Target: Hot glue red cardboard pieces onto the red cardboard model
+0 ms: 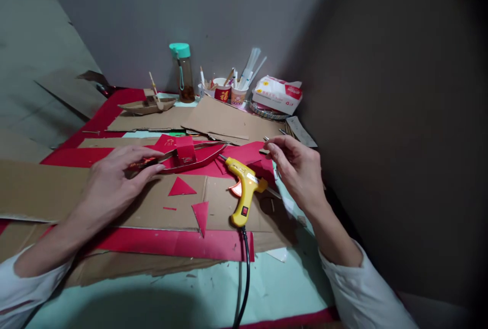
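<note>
My left hand (121, 172) grips the left end of a small red paper-and-cardboard boat (198, 162), thumb on the near side and fingers on the far side. A folded red cabin arches over the boat's middle. On the right, my right hand (299, 169) is raised with thumb and fingertips pinched together; what is between them is too small to make out. Between the hands a yellow hot glue gun (244, 186) lies on its side, nozzle toward the boat's right tip. Two red paper triangles, one (182, 186) beside the boat and another (201, 217) nearer me, lie on cardboard (152, 207).
At the back stand a brown cardboard boat (147, 105), a bottle with a teal lid (185, 77), paper cups (222, 90) holding sticks and glue sticks, and a tissue pack (277, 94). Flat cardboard sheets (224, 120) overlap across the table. A black cord (246, 278) runs toward me.
</note>
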Tool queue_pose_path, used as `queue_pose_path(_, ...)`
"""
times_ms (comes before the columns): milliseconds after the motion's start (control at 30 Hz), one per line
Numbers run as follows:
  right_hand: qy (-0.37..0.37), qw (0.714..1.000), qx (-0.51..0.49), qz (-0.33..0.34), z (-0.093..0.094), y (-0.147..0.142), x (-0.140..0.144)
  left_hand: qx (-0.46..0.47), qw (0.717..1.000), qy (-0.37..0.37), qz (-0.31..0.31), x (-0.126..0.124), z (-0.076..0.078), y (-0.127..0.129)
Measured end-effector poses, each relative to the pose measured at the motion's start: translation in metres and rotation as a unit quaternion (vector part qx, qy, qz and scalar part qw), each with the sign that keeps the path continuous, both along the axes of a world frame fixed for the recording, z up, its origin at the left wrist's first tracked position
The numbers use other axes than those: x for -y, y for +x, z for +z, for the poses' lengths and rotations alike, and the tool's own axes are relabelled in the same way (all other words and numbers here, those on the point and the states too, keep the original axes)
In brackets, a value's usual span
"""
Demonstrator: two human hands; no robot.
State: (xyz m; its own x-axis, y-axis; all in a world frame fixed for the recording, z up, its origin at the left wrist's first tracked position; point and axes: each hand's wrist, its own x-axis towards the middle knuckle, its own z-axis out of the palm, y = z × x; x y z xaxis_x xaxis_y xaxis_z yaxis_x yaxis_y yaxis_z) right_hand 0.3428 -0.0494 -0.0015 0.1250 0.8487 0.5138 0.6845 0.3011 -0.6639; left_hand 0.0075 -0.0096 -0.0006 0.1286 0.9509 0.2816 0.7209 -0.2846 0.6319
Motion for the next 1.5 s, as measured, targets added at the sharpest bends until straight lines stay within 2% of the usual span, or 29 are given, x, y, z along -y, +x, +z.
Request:
queue_pose_path(267,0.037,0.999,0.035,0.001,0.001,-0.006,0.002,-0.026,0.999,0.017,0.009,0.001,0.016,0.013)
queue_pose_path(567,0.066,0.997,0.038,-0.016,0.001,-0.008,0.003,-0.043,0.999,-0.017,0.006,-0.008,0.005,0.025)
queue_pose_path(700,0.068,0.997,0.034,-0.006,0.001,-0.012,0.005,-0.041,0.999,-0.026,0.004,-0.01,0.007,0.029)
queue_pose_path(900,0.059,0.998,0.032,-0.001,0.001,-0.013,0.007,-0.048,0.998,-0.033,0.004,-0.01,0.025,0.023)
queue_pose_path(1000,0.057,0.998,0.033,0.001,0.001,-0.012,0.008,-0.056,0.997,-0.042,0.017,-0.019,0.037,0.009)
queue_pose_path(1100,0.058,0.998,0.032,0.004,0.002,-0.012,0.008,-0.062,0.996,-0.06,0.01,-0.031,0.042,-0.002)
queue_pose_path(1233,0.061,0.997,0.038,0.001,0.004,-0.014,0.011,-0.059,0.994,-0.081,-0.041,-0.042,0.034,-0.003)
queue_pose_path(1400,0.081,0.995,0.064,-0.007,0.003,-0.024,0.025,-0.029,0.991,-0.09,-0.09,-0.043,0.016,0.013)
queue_pose_path(1500,0.086,0.992,0.088,0.004,-0.002,-0.032,0.035,-0.02,0.99,-0.09,-0.111,-0.043,0.01,0.022)
